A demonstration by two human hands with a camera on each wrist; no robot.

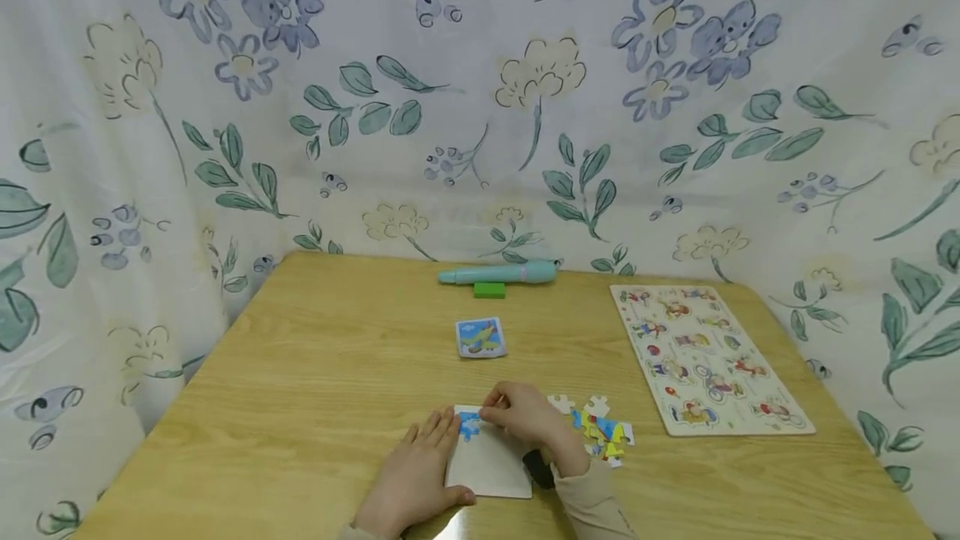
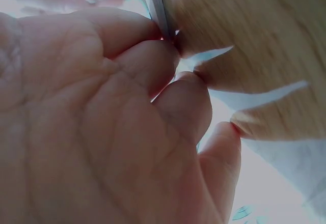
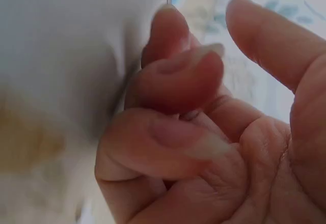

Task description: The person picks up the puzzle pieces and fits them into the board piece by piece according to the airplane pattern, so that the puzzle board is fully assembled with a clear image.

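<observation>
A small pale puzzle tray [image 1: 491, 469] lies at the front of the table. A few blue puzzle pieces [image 1: 469, 425] sit in its top left corner. My left hand [image 1: 416, 473] rests along the tray's left side, fingers stretched out and thumb by the lower edge. The fingertips touch the wood in the left wrist view. My right hand [image 1: 525, 417] touches the tray's upper part beside the blue pieces. In the right wrist view its index finger [image 3: 168, 30] points to the board surface, the thumb [image 3: 270, 38] stands apart, and the other fingers are bent.
Several loose puzzle pieces [image 1: 603, 432] lie right of my right hand. A picture card with an airplane [image 1: 481, 337] is beyond the tray. Farther back are a green block [image 1: 489, 291] and a teal pen-shaped object [image 1: 498, 273]. At right lies a large picture board [image 1: 705, 361]. A floral curtain [image 1: 465, 148] surrounds the table.
</observation>
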